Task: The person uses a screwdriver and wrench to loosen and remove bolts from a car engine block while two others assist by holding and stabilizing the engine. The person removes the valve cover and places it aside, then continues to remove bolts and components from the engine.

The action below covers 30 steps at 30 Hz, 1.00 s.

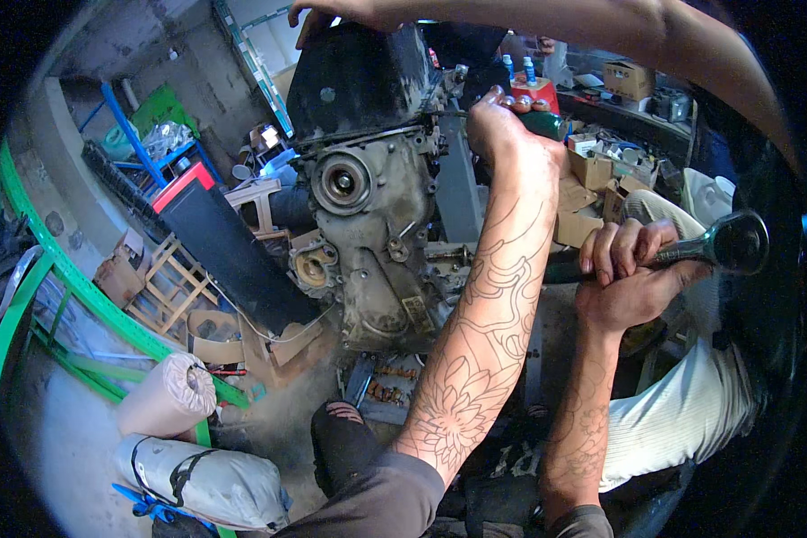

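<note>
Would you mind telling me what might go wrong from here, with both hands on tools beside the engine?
The green-handled tool in the left hand points toward the engine and might slip against it. The round-ended tool in the right hand, if swung carelessly, could strike the left hand. The other person's hand at the engine's top could perhaps be pinched if the engine shifts.

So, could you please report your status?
Left fingers wrapped around green-handled tool. Right fingers gripping long dark object. Engine ahead, black cover on top. Another person's arm extends above it.
</note>
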Tool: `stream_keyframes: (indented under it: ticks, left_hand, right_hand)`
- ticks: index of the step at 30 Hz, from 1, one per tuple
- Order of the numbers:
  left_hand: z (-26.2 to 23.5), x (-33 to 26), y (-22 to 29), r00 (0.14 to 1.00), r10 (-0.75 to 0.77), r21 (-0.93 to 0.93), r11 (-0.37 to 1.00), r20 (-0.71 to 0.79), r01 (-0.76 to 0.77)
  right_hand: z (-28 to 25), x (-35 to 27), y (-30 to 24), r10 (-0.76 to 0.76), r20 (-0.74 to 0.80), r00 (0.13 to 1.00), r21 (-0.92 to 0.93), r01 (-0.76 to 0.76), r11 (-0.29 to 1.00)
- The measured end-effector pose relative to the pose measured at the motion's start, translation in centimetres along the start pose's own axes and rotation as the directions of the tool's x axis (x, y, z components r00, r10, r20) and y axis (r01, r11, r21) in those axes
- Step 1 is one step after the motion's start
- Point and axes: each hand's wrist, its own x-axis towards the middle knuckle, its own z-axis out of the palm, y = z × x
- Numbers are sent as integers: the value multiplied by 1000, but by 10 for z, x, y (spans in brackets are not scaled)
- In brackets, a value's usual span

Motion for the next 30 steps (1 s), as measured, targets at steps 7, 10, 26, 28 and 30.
stream_keyframes:
  ticks: [7, 10, 26, 28, 30]
  left_hand:
    - [-4, 4, 8, 999, 14, 112, 994, -46, -9]
    - [-5, 0, 1, 997, -54, 64, 997, 59, 50]
    - [-13, 0, 30, 986, -159, 14, 987, 50, 159]
    - [-12, 0, 29, 979, -190, 0, 982, 66, 191]
    - [-5, -1, 19, 968, -232, 7, 973, 98, 232]
  right_hand:
    - [2, -8, 7, -6, -10, 1000, 74, 6, 997]
    - [-21, -3, 33, -15, -4, 1000, -318, 13, 948]
    - [15, -25, -13, -360, 136, 923, 229, 324, 918]
    - [18, -27, -19, -539, 68, 840, 251, 508, 824]
    - [1, -22, 13, -437, 97, 894, -600, 403, 691]
